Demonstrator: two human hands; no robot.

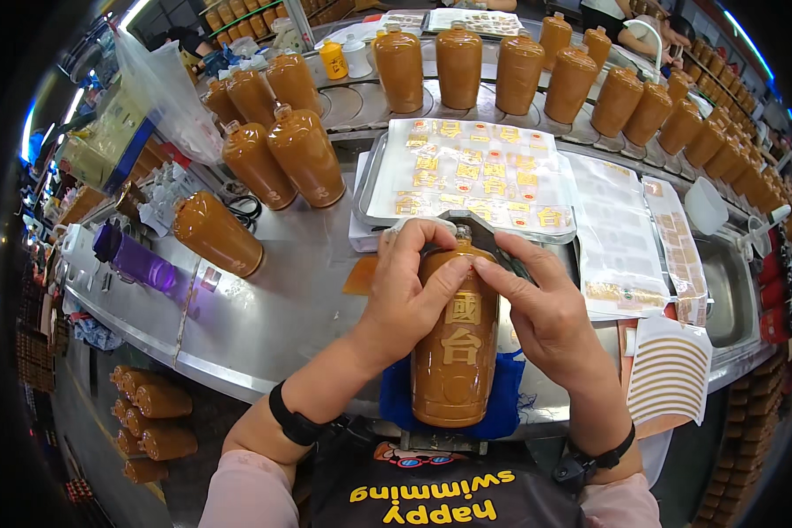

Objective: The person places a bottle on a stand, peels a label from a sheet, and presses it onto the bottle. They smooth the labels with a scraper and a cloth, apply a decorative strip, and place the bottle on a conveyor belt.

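A glossy brown bottle [453,378] with gold characters down its front lies tilted in front of me, its neck away from me. Its lower end rests over a blue cloth [508,400]. My left hand [405,290] curls around the bottle's left shoulder, thumb pressed to the front just below the neck. From the other side, my right hand [541,304] grips the right shoulder, and its thumb or fingertip meets the left thumb there. What lies under the fingertips is hidden. Behind the neck shows part of a dark support [480,231].
Beyond the bottle, a metal tray [383,216] carries a sheet of gold decals. More decal sheets [612,233] lie to the right, near a sink [735,299]. Brown bottles [308,158] stand at left and along the far conveyor. A purple water bottle [136,257] lies at the left edge.
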